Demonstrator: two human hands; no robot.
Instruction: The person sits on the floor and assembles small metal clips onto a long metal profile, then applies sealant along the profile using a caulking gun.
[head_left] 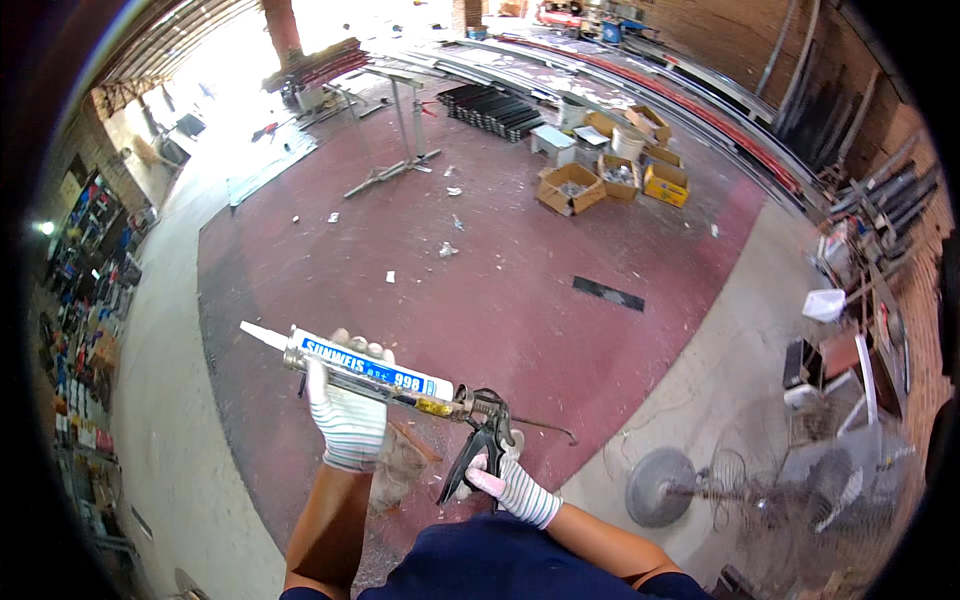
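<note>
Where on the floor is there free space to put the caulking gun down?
The red floor ahead of the caulking gun is mostly bare, between the metal stand and the black strip, with only small scraps. It is crowded by the cardboard boxes and the fan on the right.

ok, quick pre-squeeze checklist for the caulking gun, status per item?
1. Left hand supports the sealant cartridge from below: ok.
2. Right hand on the caulking gun handle and trigger: ok.
3. Cartridge seated in the frame: ok, it lies along the cradle.
4. Nozzle fitted and pointing to the person's left, away from the body: ok.
5. Nozzle tip cut open: cannot tell, too small.
6. Surface under the tip: not ok, only the red floor far below it.
</note>
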